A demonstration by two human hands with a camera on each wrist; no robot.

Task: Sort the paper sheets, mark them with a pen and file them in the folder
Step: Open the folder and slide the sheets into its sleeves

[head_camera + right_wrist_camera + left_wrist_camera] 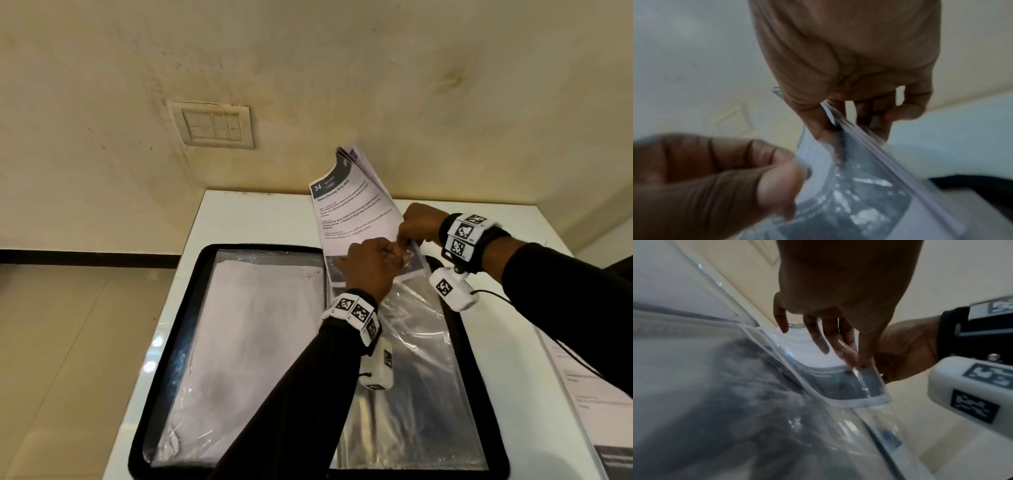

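Both arms reach forward in dark sleeves, wrists banded; the left hand (371, 265) pinches with curled fingers, and the right hand (419, 222), just beyond it, seems to pinch likewise

White table (260, 219), glossy top, set against a cream wall (308, 68) bearing stains and smudges. Wall-mounted switch plate (213, 126), cream, several rocker switches, above the table's far left corner. Pale tiled floor (68, 325) at left, dark skirting strip (85, 256) along the wall's base.

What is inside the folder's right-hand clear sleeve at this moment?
Only the bottom edge of the paper sheets has entered the right sleeve; below that it looks empty. The hands cover the entry point.
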